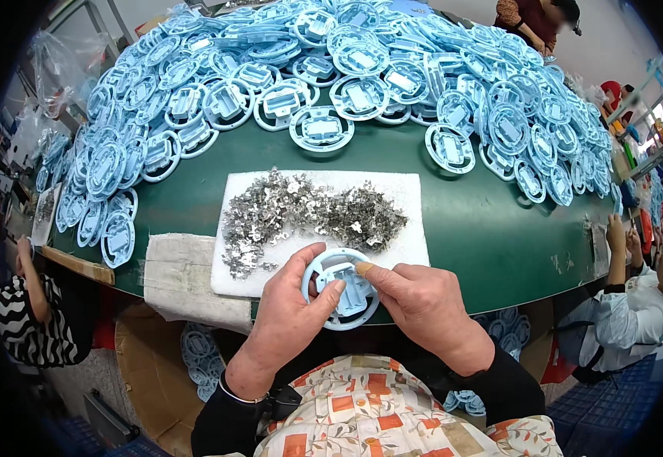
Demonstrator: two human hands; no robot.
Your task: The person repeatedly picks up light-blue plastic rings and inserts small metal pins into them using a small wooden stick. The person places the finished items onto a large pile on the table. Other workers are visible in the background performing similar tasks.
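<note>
Progress, as I judge it from here, stands partway through one pale blue wheel (pixel 350 292), held up at the near edge of the green desk (pixel 491 236). My left hand (pixel 289 301) has its grip clasped around the left side of that wheel, thumb across its front. My right hand (pixel 430 305) curls in, a fingertip touching the upper right of the wheel; whether that grip pinches the rim or a tiny part, I cannot tell. I make out no metal piece seated in the wheel, so I would not count it done.

Plenty seems left: a wide heap of similar wheels (pixel 358 57) spreads over the far side, and many loose metal clips (pixel 369 217) lie on the white foam sheet (pixel 414 236). More blue wheels (pixel 203 358) sit low beside my lap, perhaps finished ones, though I cannot confirm that.
</note>
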